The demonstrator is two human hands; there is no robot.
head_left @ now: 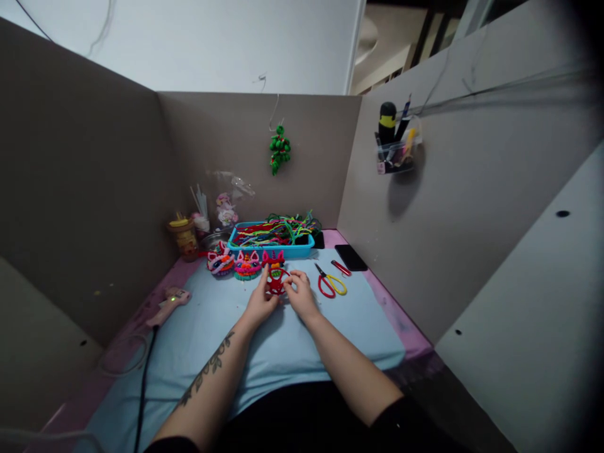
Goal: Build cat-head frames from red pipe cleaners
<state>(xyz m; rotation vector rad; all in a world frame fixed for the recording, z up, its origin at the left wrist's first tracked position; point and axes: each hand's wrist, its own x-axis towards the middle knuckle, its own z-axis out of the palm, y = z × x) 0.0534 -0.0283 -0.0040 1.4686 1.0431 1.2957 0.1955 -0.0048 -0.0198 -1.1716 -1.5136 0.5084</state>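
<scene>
My left hand (263, 297) grips the left side of a red openwork piece (275, 287), which looks like bent fuzzy craft stems with round gaps. At its right side, the fingers of my right hand (301, 294) are pinched on the same piece. Just beyond it sit colourful fuzzy animal-face pieces: a pink and orange one (248, 265), one with white and red (220, 260), and a magenta one (273, 258) partly hidden by my hands. Red and yellow handled scissors (331, 284) lie open to the right of my right hand.
A blue tray (278, 251) of multicoloured craft stems (283, 233) stands at the back. A pink glue gun (170, 303) lies left, its black cord (144, 390) running forward. Red cutters (341, 268) and a black phone (351, 257) lie right. Partition walls (259, 157) enclose the table.
</scene>
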